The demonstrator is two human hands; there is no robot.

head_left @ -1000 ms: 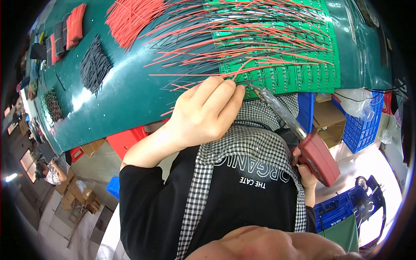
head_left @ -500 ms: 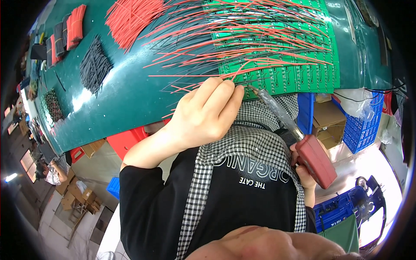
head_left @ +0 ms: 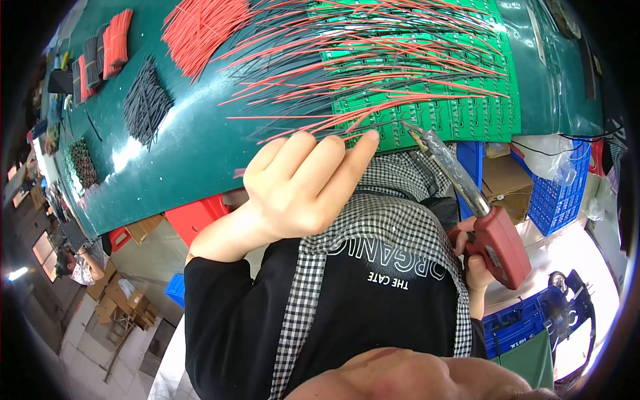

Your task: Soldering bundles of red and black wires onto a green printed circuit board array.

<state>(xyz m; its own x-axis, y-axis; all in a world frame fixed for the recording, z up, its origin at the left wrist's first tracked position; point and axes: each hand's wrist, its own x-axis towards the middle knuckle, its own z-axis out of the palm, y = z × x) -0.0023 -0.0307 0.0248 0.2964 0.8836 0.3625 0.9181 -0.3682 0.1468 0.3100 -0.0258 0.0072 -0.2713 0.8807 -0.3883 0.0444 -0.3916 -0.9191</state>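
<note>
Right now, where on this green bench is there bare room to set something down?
Bare mat lies between the black wire pile and the left hand. It is crowded around the green circuit boards, under fanned red and black wires.

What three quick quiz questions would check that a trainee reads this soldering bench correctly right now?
1. True or false: the right hand grips a red soldering gun whose tip points at the green circuit boards.
2. Which colours are the wires fanned over the boards? A) red and black B) blue and yellow C) white only
3. Fill in: the left hand has its fingertips at the near edge of the ____.

Key
1. True: the gun's metal barrel runs up from the red body to the boards' near edge.
2. A.
3. Circuit boards; whether the fingers pinch a wire there cannot be told.
</note>
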